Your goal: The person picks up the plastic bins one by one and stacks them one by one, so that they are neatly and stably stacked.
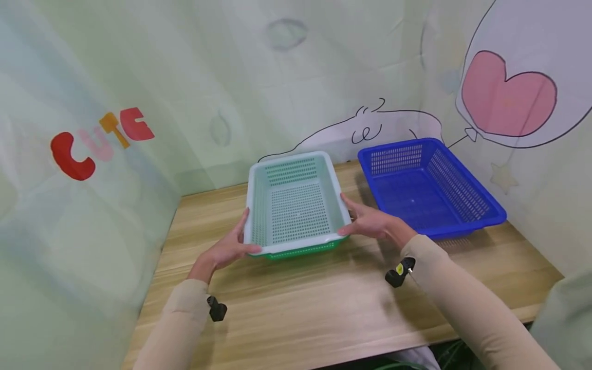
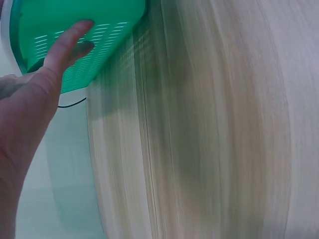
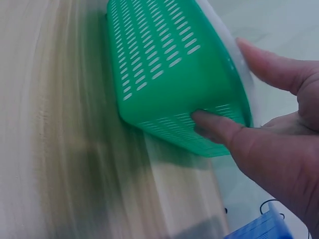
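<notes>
A white plastic basket (image 1: pixel 296 242) with a slotted floor sits nested inside a green plastic basket (image 1: pixel 305 251), whose wall shows below the white rim. My left hand (image 1: pixel 228 250) grips the pair at the near left corner, thumb along the white rim. In the left wrist view, its fingers (image 2: pixel 65 47) press the green outer wall. At the near right corner, my right hand (image 1: pixel 370 221) holds the same pair. The right wrist view shows its thumb (image 3: pixel 271 67) at the white rim and fingertips under it against the green wall. Whether the baskets touch the table is hard to tell.
A larger blue basket (image 1: pixel 462 223) stands on the wooden table (image 1: pixel 287 303) to the right of the nested pair. A printed curtain (image 1: pixel 208 77) hangs behind and along both sides. The table's front edge runs below the forearms.
</notes>
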{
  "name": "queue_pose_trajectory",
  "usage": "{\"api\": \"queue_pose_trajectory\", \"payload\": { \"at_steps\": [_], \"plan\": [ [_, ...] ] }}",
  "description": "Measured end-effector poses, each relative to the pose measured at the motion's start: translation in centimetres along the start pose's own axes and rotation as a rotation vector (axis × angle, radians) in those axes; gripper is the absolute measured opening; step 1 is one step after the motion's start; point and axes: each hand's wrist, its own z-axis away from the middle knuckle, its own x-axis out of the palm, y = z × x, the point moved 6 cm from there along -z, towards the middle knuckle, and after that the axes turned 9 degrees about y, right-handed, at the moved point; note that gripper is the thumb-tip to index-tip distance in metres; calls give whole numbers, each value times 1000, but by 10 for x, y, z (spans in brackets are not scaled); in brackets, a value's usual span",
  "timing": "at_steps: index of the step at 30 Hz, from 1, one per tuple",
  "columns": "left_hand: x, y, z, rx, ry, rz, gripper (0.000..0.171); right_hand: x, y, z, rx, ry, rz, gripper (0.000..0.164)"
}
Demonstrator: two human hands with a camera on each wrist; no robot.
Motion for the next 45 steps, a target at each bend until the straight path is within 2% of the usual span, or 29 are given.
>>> {"api": "queue_pose_trajectory", "payload": {
  "at_steps": [7,11,18,26,31,39,45],
  "plan": [
    [4,4,-6,-17,5,18,123,-5,-3,2,12,-29,15,124],
    [10,8,-10,-14,-17,30,123,-10,-2,5,19,-34,7,123],
    [15,10,-12,-23,0,24,123,-13,-5,10,18,-43,10,123],
    [22,15,-14,2,-16,37,124,-21,-8,11,11,-21,41,124],
    [22,17,-14,15,-13,39,122,-22,-11,11,13,-36,36,122],
    [21,17,-12,13,-15,80,122,-19,-12,10,21,-49,25,122],
    [24,8,-14,-9,3,76,123,-23,-4,11,42,-22,37,123]
  ]
}}
